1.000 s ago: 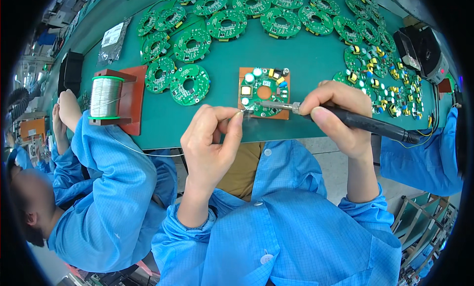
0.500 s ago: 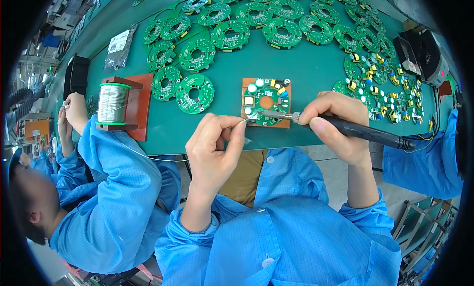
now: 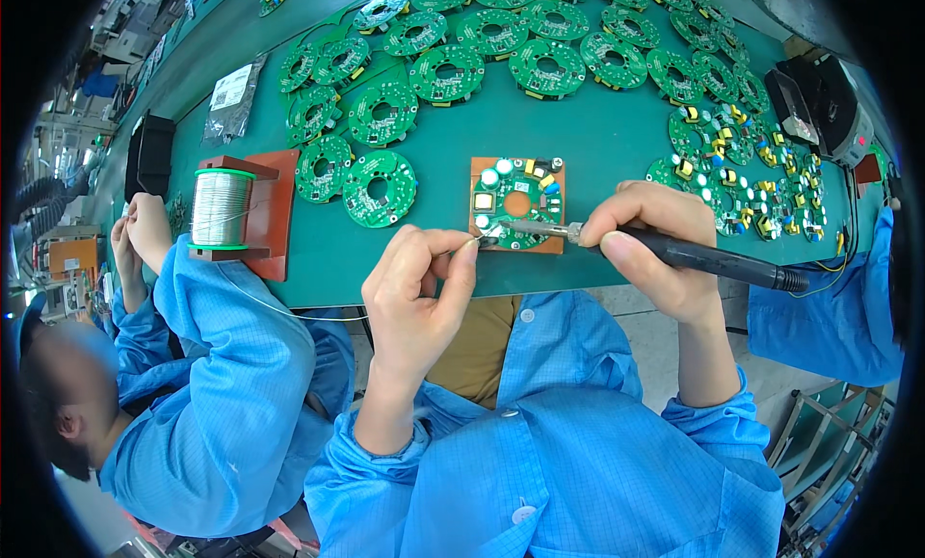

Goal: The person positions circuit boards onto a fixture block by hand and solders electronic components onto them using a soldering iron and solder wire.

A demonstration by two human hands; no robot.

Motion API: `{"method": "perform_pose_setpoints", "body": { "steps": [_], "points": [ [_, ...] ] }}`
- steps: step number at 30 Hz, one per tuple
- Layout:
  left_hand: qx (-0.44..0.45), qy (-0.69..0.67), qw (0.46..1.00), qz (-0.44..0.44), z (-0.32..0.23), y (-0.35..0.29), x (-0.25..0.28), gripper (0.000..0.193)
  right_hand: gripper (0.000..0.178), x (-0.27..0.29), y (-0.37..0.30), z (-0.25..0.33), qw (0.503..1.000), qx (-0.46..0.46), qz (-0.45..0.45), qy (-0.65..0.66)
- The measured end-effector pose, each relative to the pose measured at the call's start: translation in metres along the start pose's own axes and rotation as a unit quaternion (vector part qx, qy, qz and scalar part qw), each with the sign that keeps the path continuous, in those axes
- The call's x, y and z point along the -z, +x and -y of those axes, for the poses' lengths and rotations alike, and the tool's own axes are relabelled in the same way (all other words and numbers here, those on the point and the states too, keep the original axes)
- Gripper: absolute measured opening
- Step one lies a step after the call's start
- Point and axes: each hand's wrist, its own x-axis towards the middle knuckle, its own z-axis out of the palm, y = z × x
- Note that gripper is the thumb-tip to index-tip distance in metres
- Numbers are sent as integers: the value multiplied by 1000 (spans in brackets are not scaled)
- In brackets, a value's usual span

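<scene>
My right hand point(image 3: 660, 245) grips a soldering iron point(image 3: 708, 256) by its black handle. The iron's metal tip points left, over the lower part of a round green circuit board point(image 3: 550, 203). That board sits component side up on a square brown fixture point(image 3: 479, 164) and carries white, yellow and blue parts. My left hand point(image 3: 421, 274) pinches thin solder wire at the board's lower left edge, close to the iron's tip. The wire point(image 3: 299, 316) trails off left to a spool of solder point(image 3: 220, 208). Exactly where tip and wire meet the board is too small to tell.
Several green ring boards point(image 3: 446, 73) cover the far table. More boards with components point(image 3: 747, 172) lie at the right, near a black soldering station point(image 3: 836, 110). The spool rests on a red-brown stand point(image 3: 279, 211). A co-worker's blue sleeve point(image 3: 231, 365) is close on my left.
My view has shifted slightly. Both hands keep nearly the same place at the board, still holding iron and wire. The co-worker's arm at the left has moved a little.
</scene>
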Motion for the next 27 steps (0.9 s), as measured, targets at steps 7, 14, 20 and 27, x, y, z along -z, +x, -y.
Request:
{"method": "perform_pose_setpoints", "body": {
  "steps": [7, 14, 20, 27],
  "points": [
    [-4, -3, 1000, 15, 1, -1, 1, 4, 13, 1, 1, -3, 1000, 20, 3, -7],
    [4, -64, 996, -67, 6, -10, 4, 10, 17, 0, -2, 0, 1000, -8, 2, 4],
    [14, -71, 996, -50, 8, -9, 3, 8, 17, 2, 1, 1, 999, -22, 16, 20],
    [29, -40, 999, -11, 5, -1, -2, 8, 17, 0, 0, 1, 1000, -22, 10, 10]
  ]
}}
